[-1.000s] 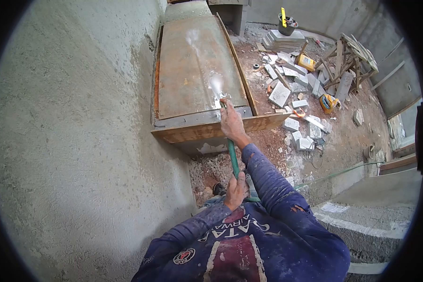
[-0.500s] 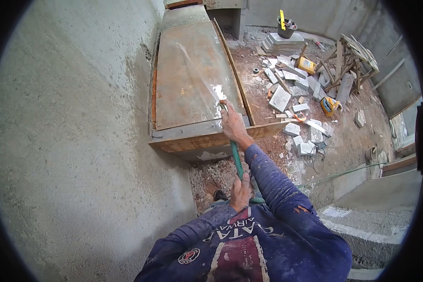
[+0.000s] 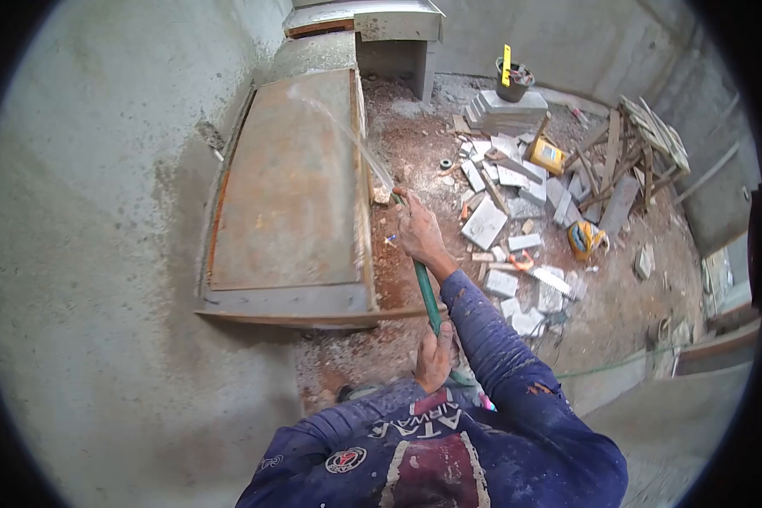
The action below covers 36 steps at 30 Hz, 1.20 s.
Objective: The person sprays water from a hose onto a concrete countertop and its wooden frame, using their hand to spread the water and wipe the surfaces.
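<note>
1. I'm tracking the green hose (image 3: 427, 296): it's sitting in front of the person's torso, strung between both hands, appearing just right of the framed slab (image 3: 288, 195).
2. Long axis is running away from the body, leaning slightly left going up; the mouth is pointing forward and left, toward the slab's far half.
3. Water (image 3: 362, 148) is streaming from the mouth in a thin arc, crossing the slab's right edge and splashing near its far-left corner.
4. Right grip (image 3: 421, 233) is wrapping the front end, fingers curling around it, one digit pressing at the mouth; I'm seeing no spread there.
5. Left grip (image 3: 434, 360) is closing around the hose lower down, near the shirt (image 3: 432, 461); below that I'm losing the hose, mostly hidden.
6. Slab is lying lengthwise beside the plastered wall (image 3: 102, 254), boards edging it.
7. On the ground at right I'm noting scattered pale blocks (image 3: 484, 223), a saw (image 3: 552, 279) with an orange handle, and a yellow jug (image 3: 547, 156); a dark bucket (image 3: 511, 90) is standing on stacked slabs (image 3: 508, 110) behind them.
</note>
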Each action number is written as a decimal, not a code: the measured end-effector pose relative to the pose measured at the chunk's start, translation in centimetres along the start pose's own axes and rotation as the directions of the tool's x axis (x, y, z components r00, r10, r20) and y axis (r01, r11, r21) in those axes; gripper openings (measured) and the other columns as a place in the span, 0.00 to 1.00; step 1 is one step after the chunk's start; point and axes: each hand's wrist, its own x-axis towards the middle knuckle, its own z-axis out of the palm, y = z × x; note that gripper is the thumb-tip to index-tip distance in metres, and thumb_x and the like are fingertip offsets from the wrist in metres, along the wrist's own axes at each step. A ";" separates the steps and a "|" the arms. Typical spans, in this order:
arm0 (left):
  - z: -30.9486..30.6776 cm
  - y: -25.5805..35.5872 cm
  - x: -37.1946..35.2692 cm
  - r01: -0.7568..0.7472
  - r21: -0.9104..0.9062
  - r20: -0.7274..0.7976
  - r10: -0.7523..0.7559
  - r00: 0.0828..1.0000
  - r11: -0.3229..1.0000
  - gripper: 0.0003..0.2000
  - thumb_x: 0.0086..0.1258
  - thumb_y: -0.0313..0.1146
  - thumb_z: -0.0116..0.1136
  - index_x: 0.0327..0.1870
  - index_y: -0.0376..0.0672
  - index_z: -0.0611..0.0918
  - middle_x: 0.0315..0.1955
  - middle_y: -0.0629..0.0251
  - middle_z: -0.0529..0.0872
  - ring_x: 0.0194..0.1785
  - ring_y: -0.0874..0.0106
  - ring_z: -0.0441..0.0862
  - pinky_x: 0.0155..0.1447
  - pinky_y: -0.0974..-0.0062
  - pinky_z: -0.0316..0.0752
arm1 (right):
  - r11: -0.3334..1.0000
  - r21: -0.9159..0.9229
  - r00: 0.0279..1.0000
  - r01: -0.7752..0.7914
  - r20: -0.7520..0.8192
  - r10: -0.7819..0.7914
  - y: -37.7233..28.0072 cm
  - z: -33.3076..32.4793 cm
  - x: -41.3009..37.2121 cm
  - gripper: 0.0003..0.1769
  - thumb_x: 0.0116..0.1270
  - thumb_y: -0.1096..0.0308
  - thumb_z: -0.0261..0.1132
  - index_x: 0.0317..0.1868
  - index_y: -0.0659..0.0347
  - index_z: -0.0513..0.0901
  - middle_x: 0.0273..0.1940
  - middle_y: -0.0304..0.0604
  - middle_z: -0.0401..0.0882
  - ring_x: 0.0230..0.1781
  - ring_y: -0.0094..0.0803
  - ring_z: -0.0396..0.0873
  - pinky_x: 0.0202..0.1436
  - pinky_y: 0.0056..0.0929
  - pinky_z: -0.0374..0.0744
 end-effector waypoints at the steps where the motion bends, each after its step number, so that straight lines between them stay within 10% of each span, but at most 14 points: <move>1: 2.2 -0.1 1.9 -0.013 -0.010 -0.012 0.013 1.000 1.000 0.17 0.79 0.52 0.46 0.45 0.46 0.69 0.17 0.78 0.63 0.16 0.83 0.60 0.20 0.82 0.58 | 1.000 0.000 1.000 0.015 0.014 -0.015 0.9 -1.8 1.7 0.18 0.74 0.66 0.52 0.63 0.54 0.70 0.40 0.63 0.80 0.39 0.62 0.80 0.43 0.54 0.73; 7: 12.0 0.4 7.1 -0.042 0.107 -0.097 0.052 0.994 0.993 0.27 0.76 0.60 0.44 0.45 0.39 0.74 0.20 0.74 0.71 0.23 0.81 0.68 0.26 0.77 0.64 | 0.990 0.075 0.964 -0.118 0.246 0.096 2.4 -10.8 6.6 0.19 0.76 0.66 0.51 0.64 0.54 0.70 0.36 0.55 0.78 0.35 0.49 0.79 0.44 0.47 0.74; 10: 14.9 1.1 9.1 0.016 0.031 -0.050 -0.014 0.999 0.999 0.28 0.75 0.61 0.45 0.44 0.39 0.73 0.20 0.74 0.71 0.23 0.82 0.67 0.26 0.79 0.63 | 0.977 0.115 0.968 0.179 0.158 -0.196 4.9 -11.5 8.9 0.19 0.77 0.64 0.49 0.65 0.54 0.71 0.28 0.45 0.73 0.25 0.32 0.73 0.34 0.37 0.73; 15: 18.7 1.9 13.6 0.015 -0.052 -0.020 -0.016 1.000 0.999 0.26 0.76 0.58 0.45 0.43 0.37 0.73 0.21 0.74 0.71 0.23 0.82 0.67 0.26 0.78 0.63 | 0.999 0.054 0.973 0.002 0.228 -0.015 6.9 -15.0 13.4 0.18 0.78 0.63 0.49 0.64 0.54 0.72 0.27 0.43 0.73 0.26 0.31 0.72 0.34 0.38 0.74; 17: 20.4 2.3 15.4 -0.039 -0.134 -0.008 0.038 0.999 0.990 0.22 0.78 0.53 0.45 0.45 0.37 0.73 0.22 0.74 0.71 0.24 0.82 0.68 0.27 0.78 0.64 | 0.945 -0.067 0.947 0.321 0.009 -0.321 8.7 -15.4 15.7 0.18 0.78 0.61 0.50 0.64 0.53 0.73 0.26 0.40 0.72 0.24 0.26 0.71 0.30 0.34 0.73; 19: 22.2 3.8 17.2 -0.061 -0.166 -0.045 0.054 0.998 0.984 0.18 0.80 0.47 0.45 0.50 0.37 0.74 0.23 0.72 0.71 0.26 0.80 0.69 0.29 0.75 0.66 | 0.996 -0.081 0.976 0.027 0.216 -0.009 7.1 -17.9 17.4 0.17 0.78 0.63 0.50 0.62 0.57 0.72 0.48 0.51 0.81 0.41 0.39 0.82 0.47 0.43 0.80; 21: 23.6 4.3 19.5 -0.156 -0.139 -0.101 0.143 0.985 0.978 0.19 0.80 0.48 0.45 0.48 0.37 0.73 0.22 0.72 0.71 0.24 0.79 0.68 0.28 0.74 0.65 | 0.978 -0.114 0.936 -0.175 0.290 0.201 6.4 -19.2 19.8 0.18 0.78 0.63 0.50 0.63 0.57 0.72 0.43 0.49 0.80 0.34 0.30 0.79 0.39 0.37 0.80; 22: 24.1 5.2 20.6 -0.127 -0.169 -0.064 0.118 0.991 0.977 0.19 0.80 0.49 0.45 0.47 0.38 0.73 0.22 0.71 0.71 0.24 0.77 0.69 0.29 0.73 0.66 | 0.990 -0.143 0.973 0.005 0.230 0.028 8.5 -19.2 21.5 0.18 0.78 0.63 0.50 0.63 0.56 0.73 0.37 0.45 0.78 0.27 0.24 0.74 0.28 0.29 0.77; 31: 25.4 -2.1 35.0 -0.369 0.175 0.250 0.321 0.913 0.913 0.24 0.81 0.54 0.35 0.58 0.38 0.68 0.37 0.65 0.74 0.43 0.72 0.73 0.53 0.71 0.70 | 0.996 0.041 0.976 0.082 0.198 -0.088 12.3 -24.9 38.6 0.16 0.76 0.65 0.55 0.61 0.55 0.77 0.17 0.32 0.69 0.12 0.18 0.66 0.15 0.22 0.66; 34: 27.1 -0.6 40.3 -0.235 0.149 0.236 0.197 0.952 0.960 0.24 0.81 0.54 0.34 0.55 0.39 0.70 0.35 0.66 0.72 0.40 0.72 0.71 0.50 0.71 0.69 | 0.991 0.090 0.962 0.100 0.247 -0.120 12.6 -25.5 45.1 0.19 0.78 0.66 0.52 0.66 0.61 0.71 0.16 0.27 0.62 0.09 0.15 0.58 0.12 0.18 0.58; 36: 27.9 3.2 44.5 -0.094 0.234 0.459 -0.025 0.888 0.968 0.33 0.81 0.53 0.36 0.71 0.28 0.59 0.52 0.40 0.77 0.54 0.54 0.78 0.57 0.62 0.73 | 0.979 0.181 0.954 0.097 0.263 -0.143 11.5 -26.8 49.3 0.19 0.78 0.66 0.52 0.65 0.61 0.72 0.16 0.28 0.62 0.09 0.15 0.58 0.12 0.18 0.59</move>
